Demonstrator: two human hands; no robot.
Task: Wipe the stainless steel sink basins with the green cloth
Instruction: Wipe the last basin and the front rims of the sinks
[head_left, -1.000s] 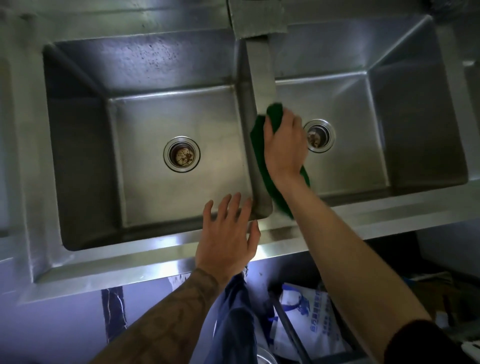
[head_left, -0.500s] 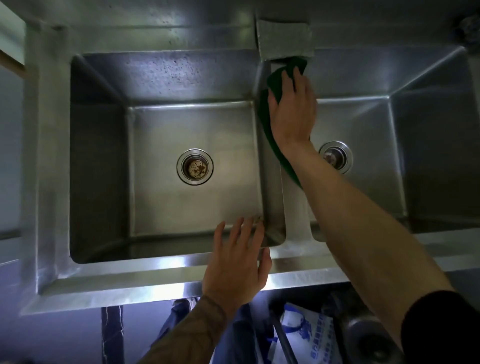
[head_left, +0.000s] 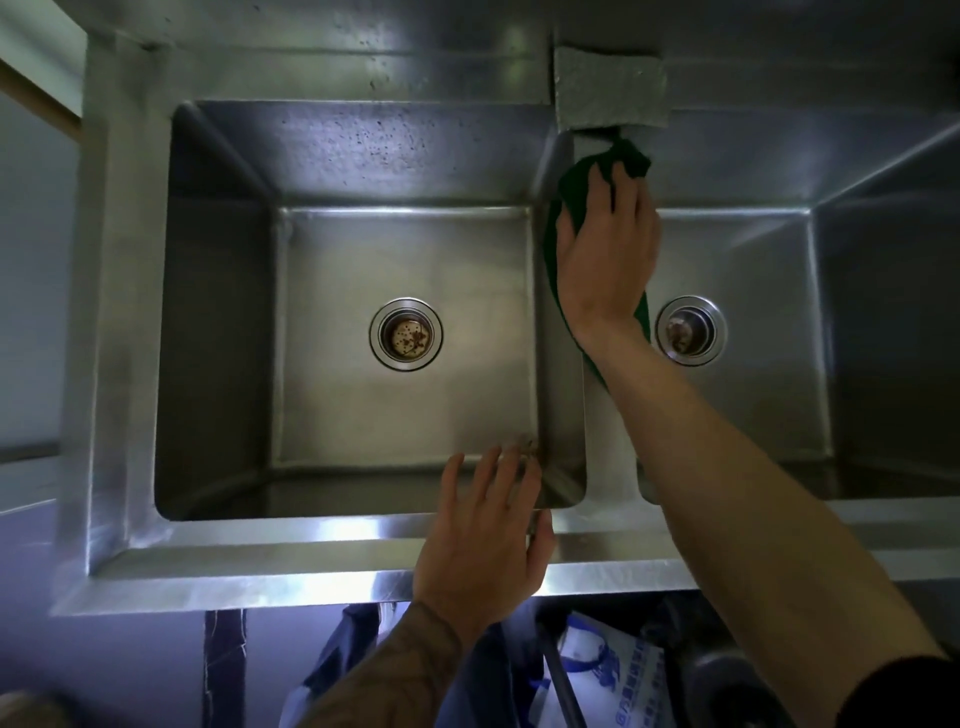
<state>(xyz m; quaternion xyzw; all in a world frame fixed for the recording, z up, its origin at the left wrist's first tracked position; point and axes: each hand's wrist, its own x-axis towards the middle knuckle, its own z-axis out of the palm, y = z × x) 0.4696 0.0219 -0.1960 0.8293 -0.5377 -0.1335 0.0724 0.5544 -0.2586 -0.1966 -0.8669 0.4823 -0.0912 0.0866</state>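
A stainless steel double sink fills the view, with a left basin (head_left: 332, 415) and a right basin (head_left: 769, 395) split by a narrow divider (head_left: 608, 441). My right hand (head_left: 605, 249) presses the green cloth (head_left: 569, 179) onto the far end of the divider, fingers curled over it; the cloth's tail hangs out below my wrist. My left hand (head_left: 485, 540) lies flat with fingers spread on the front rim (head_left: 291, 540), fingertips over the left basin's near edge. Each basin has a round drain, the left drain (head_left: 406, 334) and the right drain (head_left: 688, 328).
A grey scouring pad (head_left: 610, 85) sits on the back ledge just beyond the cloth. Brown specks lie near the left basin's front right corner (head_left: 524, 444). Below the sink front are a white printed bag (head_left: 618, 670) and dark blue fabric (head_left: 353, 654).
My right hand slid the green cloth along the divider from near its front end to the far end, by the grey pad. My left hand stayed on the front rim.
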